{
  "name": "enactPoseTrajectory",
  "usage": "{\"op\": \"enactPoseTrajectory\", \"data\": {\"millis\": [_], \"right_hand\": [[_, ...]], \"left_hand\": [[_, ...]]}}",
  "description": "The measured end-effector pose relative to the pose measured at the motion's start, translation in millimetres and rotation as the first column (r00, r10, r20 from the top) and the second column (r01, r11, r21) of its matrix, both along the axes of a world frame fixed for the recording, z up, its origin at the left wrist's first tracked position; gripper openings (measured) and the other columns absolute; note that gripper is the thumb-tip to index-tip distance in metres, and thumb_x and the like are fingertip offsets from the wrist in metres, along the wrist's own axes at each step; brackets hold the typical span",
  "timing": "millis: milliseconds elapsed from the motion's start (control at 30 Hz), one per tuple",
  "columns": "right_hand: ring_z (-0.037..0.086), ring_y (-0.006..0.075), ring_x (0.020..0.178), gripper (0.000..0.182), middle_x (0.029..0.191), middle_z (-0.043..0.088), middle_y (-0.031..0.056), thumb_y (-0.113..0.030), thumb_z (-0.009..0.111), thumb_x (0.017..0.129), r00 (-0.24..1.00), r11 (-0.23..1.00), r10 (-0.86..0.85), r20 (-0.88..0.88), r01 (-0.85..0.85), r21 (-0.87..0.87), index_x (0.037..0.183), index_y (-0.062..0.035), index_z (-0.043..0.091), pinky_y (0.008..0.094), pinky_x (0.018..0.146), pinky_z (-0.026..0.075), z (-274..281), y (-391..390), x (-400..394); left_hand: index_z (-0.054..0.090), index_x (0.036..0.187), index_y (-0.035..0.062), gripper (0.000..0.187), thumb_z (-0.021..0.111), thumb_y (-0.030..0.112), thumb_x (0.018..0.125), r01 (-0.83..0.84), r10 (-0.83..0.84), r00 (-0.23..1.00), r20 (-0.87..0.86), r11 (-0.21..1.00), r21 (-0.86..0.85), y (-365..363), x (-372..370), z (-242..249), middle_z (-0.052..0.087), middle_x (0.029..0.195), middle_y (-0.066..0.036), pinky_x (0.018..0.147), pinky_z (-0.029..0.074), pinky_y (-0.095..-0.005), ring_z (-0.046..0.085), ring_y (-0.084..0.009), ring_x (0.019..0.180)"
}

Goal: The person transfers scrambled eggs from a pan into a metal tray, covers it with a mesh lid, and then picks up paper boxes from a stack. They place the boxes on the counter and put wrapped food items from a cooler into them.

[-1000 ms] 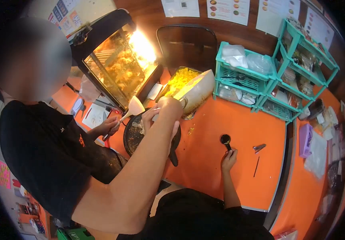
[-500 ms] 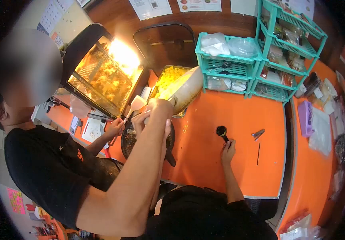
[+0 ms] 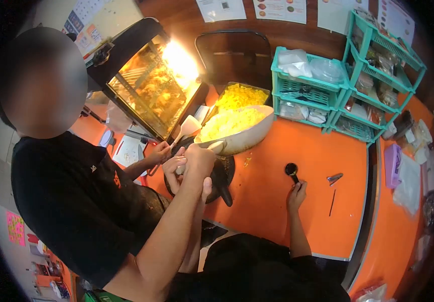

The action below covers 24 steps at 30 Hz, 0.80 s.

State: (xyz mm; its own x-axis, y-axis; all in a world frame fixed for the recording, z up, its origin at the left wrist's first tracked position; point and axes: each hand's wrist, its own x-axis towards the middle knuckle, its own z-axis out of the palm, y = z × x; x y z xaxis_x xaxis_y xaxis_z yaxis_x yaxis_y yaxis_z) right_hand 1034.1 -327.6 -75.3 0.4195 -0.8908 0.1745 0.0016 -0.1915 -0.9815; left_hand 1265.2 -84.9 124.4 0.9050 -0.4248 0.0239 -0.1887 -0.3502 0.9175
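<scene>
My right hand (image 3: pixel 296 196) is closed around the handle of a small black ladle (image 3: pixel 291 169), its bowl dark inside, over the orange table. My left hand (image 3: pixel 175 170) is partly hidden behind a co-worker's forearm. Its fingers curl round the lower end of a wok handle (image 3: pixel 218 147), just below the co-worker's left hand (image 3: pixel 200 158), which also grips it. The tilted wok (image 3: pixel 249 138) holds yellow crumbly food (image 3: pixel 229 126). A white spatula (image 3: pixel 189 127) in the co-worker's right hand (image 3: pixel 159 152) touches or nears the wok's rim.
Behind the wok sits a tray of yellow food (image 3: pixel 242 95), beside a lit display warmer (image 3: pixel 151 90). A dark round dish (image 3: pixel 229 173) lies under the wok handle. Teal racks (image 3: pixel 310 95) stand at the back; a stapler-like item (image 3: pixel 334 178) and thin black stick (image 3: pixel 332 203) lie right.
The wok has tipped back from the tray, its yellow contents now showing more. Both handle-side hands moved lower with it. My right hand keeps the ladle; the view has shifted.
</scene>
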Motion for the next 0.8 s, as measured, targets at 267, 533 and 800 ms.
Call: {"op": "enactPoseTrajectory", "data": {"millis": [267, 533, 800], "right_hand": [[0.045, 0.0092, 0.054, 0.026, 0.067, 0.05, 0.0034, -0.026, 0.038, 0.1, 1.0, 0.999, -0.018, 0.007, 0.018, -0.046, 0.093, -0.0028, 0.047, 0.0271, 0.047, 0.037, -15.3, -4.3, 2.0], [0.045, 0.0093, 0.053, 0.027, 0.066, 0.05, 0.0037, -0.026, 0.038, 0.1, 0.999, 0.999, -0.046, -0.006, 0.046, -0.026, 0.092, -0.002, 0.046, 0.0266, 0.048, 0.038, -13.2, -4.0, 1.9], [0.045, 0.0101, 0.053, 0.023, 0.066, 0.05, 0.0031, -0.022, 0.037, 0.1, 0.999, 1.0, -0.018, 0.036, 0.018, 0.0, 0.091, -0.0029, 0.046, 0.0268, 0.048, 0.037, -14.4, -4.2, 2.8]], "left_hand": [[0.016, 0.141, 0.0055, 0.093, 0.078, 0.018, 0.072, -0.097, 0.093, 0.995, -0.039, 0.985, -0.14, 51.8, -36.4, 1.6, 0.03, 0.139, -0.013, 0.105, 0.031, -0.0391, 0.033, -0.0246, 0.127], [0.014, 0.141, 0.0056, 0.095, 0.078, 0.017, 0.072, -0.191, 0.181, 0.982, -0.06, 0.943, -0.273, 78.6, -80.2, -5.2, 0.029, 0.14, -0.013, 0.105, 0.031, -0.0394, 0.032, -0.0252, 0.129], [0.012, 0.142, 0.0058, 0.096, 0.078, 0.016, 0.072, -0.303, 0.298, 0.952, -0.074, 0.874, -0.379, 92.3, -123.4, -17.5, 0.027, 0.141, -0.014, 0.106, 0.03, -0.0398, 0.032, -0.0259, 0.13]]}}
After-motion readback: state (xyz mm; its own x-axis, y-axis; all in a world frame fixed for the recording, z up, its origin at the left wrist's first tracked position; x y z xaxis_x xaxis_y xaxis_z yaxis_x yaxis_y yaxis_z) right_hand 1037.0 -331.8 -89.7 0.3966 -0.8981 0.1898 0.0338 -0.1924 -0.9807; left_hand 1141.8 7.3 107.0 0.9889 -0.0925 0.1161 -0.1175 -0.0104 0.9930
